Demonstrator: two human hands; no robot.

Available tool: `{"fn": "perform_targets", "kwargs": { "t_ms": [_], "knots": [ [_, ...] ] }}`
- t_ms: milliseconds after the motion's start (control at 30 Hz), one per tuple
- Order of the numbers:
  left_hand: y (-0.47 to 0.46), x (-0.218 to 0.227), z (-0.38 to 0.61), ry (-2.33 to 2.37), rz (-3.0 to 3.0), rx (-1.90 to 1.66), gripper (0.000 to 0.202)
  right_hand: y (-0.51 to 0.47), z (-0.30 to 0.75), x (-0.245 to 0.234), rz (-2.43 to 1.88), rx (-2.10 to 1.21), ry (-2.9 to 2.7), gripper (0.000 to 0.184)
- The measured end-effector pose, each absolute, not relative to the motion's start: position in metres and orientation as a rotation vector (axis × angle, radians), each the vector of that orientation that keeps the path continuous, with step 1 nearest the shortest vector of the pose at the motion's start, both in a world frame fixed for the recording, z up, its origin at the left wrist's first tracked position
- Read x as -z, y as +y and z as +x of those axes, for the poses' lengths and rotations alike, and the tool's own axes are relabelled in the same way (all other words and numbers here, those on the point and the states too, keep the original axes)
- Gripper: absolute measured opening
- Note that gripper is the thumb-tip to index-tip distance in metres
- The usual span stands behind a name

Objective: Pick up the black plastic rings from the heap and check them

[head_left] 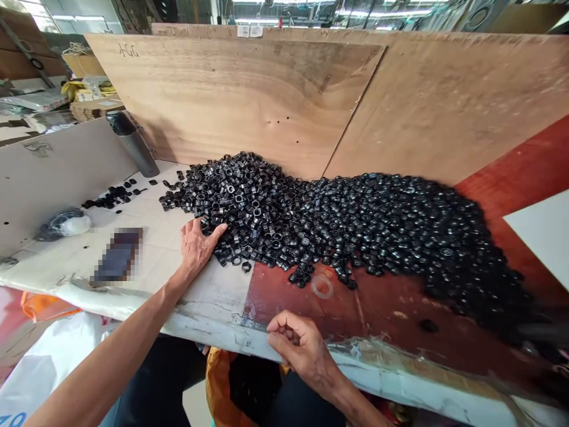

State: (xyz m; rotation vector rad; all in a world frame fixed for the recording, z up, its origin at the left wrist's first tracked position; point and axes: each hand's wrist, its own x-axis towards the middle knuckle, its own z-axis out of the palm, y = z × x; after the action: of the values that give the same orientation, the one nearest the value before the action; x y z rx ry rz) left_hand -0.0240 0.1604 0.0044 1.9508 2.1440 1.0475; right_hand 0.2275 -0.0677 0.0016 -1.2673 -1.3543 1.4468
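A big heap of small black rings (pixel 347 219) covers the middle and right of the worktable (pixel 213 296). My left hand (pixel 198 244) lies flat on the table at the heap's left front edge, fingers stretched and touching the nearest rings. My right hand (pixel 299 346) is at the table's near edge, fingers curled into a loose fist; whether anything is inside it is hidden. Below that edge, between my knees, hangs an orange bag (pixel 222 385) with dark contents.
Plywood boards (pixel 249 95) stand as a wall behind the heap. A dark metal flask (pixel 133 145) stands at the back left, near a small scatter of rings (pixel 113 196). A flat dark blurred object (pixel 118 256) and a crumpled plastic bag (pixel 64 224) lie left.
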Motion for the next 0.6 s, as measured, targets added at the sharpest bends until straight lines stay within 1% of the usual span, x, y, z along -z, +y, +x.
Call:
{"fn": "perform_targets", "kwargs": {
  "t_ms": [67, 167, 200, 267, 367, 400, 433, 500, 600],
  "knots": [
    [0.151, -0.002, -0.011, 2.144, 1.956, -1.074, 0.059, -0.062, 0.233, -0.005, -1.315, -1.219, -1.44, 0.018],
    [0.139, 0.003, 0.003, 2.105, 2.011, -1.07, 0.063, -0.046, 0.254, -0.009, -1.401, -0.55, -1.561, 0.013],
    [0.135, 0.005, 0.007, 2.089, 2.038, -1.076, 0.064, -0.039, 0.263, -0.009, -1.425, -0.352, -1.594, 0.015],
    [0.129, 0.009, 0.013, 2.058, 2.085, -1.114, 0.063, -0.024, 0.281, -0.007, -1.508, -0.094, -1.671, 0.032],
    [0.123, 0.014, 0.019, 2.039, 2.101, -1.179, 0.062, -0.002, 0.294, 0.004, -1.568, 0.03, -1.81, 0.066],
    [0.122, 0.015, 0.021, 2.032, 2.104, -1.188, 0.063, 0.004, 0.295, 0.009, -1.586, 0.031, -1.85, 0.074],
    [0.12, 0.016, 0.022, 2.022, 2.108, -1.192, 0.064, 0.01, 0.293, 0.014, -1.612, 0.013, -1.888, 0.077],
    [0.115, 0.018, 0.025, 1.999, 2.13, -1.192, 0.067, 0.021, 0.286, 0.024, -1.664, -0.007, -1.904, 0.075],
    [0.106, 0.021, 0.031, 1.976, 2.172, -1.189, 0.069, 0.03, 0.274, 0.033, -1.666, 0.032, -1.865, 0.057]
  ]
}}
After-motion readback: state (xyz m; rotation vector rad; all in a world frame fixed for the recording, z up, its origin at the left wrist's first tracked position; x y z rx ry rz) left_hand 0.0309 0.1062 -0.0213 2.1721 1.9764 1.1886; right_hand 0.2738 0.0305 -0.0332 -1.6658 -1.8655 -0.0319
